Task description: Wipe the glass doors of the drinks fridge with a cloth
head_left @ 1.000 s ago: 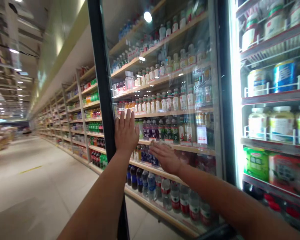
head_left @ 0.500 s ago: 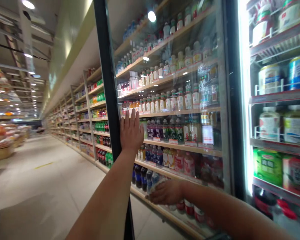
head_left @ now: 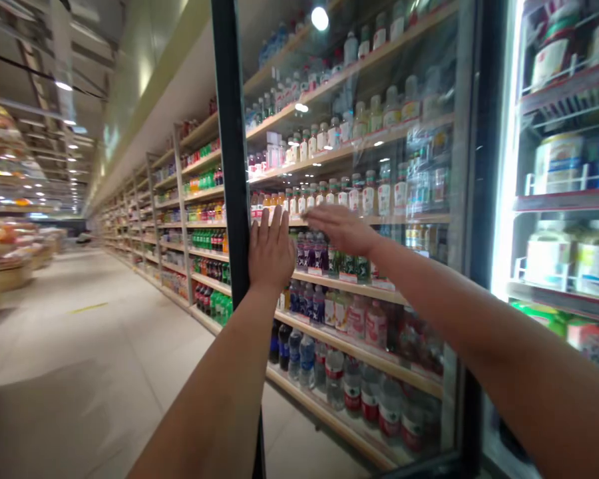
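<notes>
Lit cooler (head_left: 509, 146) to the right; its glass door (head_left: 349, 159), edged by a black frame (head_left: 233, 153), stands open ahead. Work at the glass door looks under way; share done and left, cannot tell. Left hand (head_left: 271, 256) laid flat against it, fingers straight, gripping nothing visible. Right hand (head_left: 343, 229) blurred, fingers outstretched before the glass door; contact and hold, cannot tell.

The glass door (head_left: 352, 299) is smooth and glossy, its dark frame (head_left: 231, 156) perhaps metal.
</notes>
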The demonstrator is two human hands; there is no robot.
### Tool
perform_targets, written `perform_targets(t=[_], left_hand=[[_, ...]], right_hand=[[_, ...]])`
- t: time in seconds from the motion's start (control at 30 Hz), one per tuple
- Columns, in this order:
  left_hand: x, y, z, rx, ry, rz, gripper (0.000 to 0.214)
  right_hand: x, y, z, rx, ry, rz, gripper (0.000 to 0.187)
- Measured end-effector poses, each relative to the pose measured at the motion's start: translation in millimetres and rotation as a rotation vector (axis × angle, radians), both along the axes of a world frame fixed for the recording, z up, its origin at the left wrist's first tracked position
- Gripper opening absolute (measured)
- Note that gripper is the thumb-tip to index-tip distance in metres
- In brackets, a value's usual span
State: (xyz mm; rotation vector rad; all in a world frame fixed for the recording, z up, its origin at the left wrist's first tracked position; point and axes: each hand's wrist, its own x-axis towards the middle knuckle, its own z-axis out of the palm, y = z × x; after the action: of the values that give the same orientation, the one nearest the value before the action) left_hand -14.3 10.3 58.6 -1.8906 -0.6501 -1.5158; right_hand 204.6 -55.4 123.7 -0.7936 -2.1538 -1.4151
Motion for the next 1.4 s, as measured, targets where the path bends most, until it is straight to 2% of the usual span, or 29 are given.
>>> perform_targets(t=[0.13,0.27,0.37,0.43,0.53,0.67,0.93,1.0,1.1,1.23,1.33,1.4], left_hand=[[-0.6,-1.0,-0.8,-0.002,0.012,0.021,0.060],[-0.8,-2.8,-2.1,-0.009,0.018,0.038,0.059],[-0.4,-4.1,-2.7,-0.039,0.022,0.023,0.061],[0.0,-4.8,-2.7,-0.061,0.022,0.007,0.061],[0.2,-5.1,-2.7,-0.078,0.026,-0.007,0.062],[0.1,-4.7,-2.4,-0.075,0.030,-0.018,0.062],[1.5,-5.0,-0.7,-0.075,0.019,0.011,0.060],[1.4,-4.7,-0.9,-0.062,0.013,0.015,0.059],[0.7,-4.4,-1.1,-0.038,0.007,0.024,0.059],[-0.3,-4.8,-1.0,-0.025,0.011,0.052,0.057],[-0.7,-4.2,-1.1,-0.013,0.013,0.069,0.057],[-0.6,-3.0,-1.5,-0.003,0.007,0.073,0.057]], right_hand=[[30.9,-2.3,58.6,0.195,0.378,-0.021,0.047],[69.1,2.1,100.1,0.308,0.733,-0.051,0.044],[82.1,5.8,109.0,0.341,0.923,-0.131,0.047],[81.9,8.2,99.5,0.360,0.975,-0.213,0.052],[74.8,12.1,63.1,0.438,0.987,-0.255,0.057],[62.8,13.7,0.4,0.512,1.017,-0.179,0.054],[37.1,-6.7,-94.9,0.430,1.015,-0.129,0.053],[29.2,-10.4,-128.3,0.412,1.042,-0.114,0.053],[19.0,-13.4,-189.7,0.351,1.083,-0.114,0.053],[12.5,-15.4,-272.2,0.194,1.046,-0.112,0.059],[11.9,-17.3,-314.2,0.199,0.984,-0.114,0.064],[13.4,-19.2,-328.2,0.202,0.939,-0.104,0.066]])
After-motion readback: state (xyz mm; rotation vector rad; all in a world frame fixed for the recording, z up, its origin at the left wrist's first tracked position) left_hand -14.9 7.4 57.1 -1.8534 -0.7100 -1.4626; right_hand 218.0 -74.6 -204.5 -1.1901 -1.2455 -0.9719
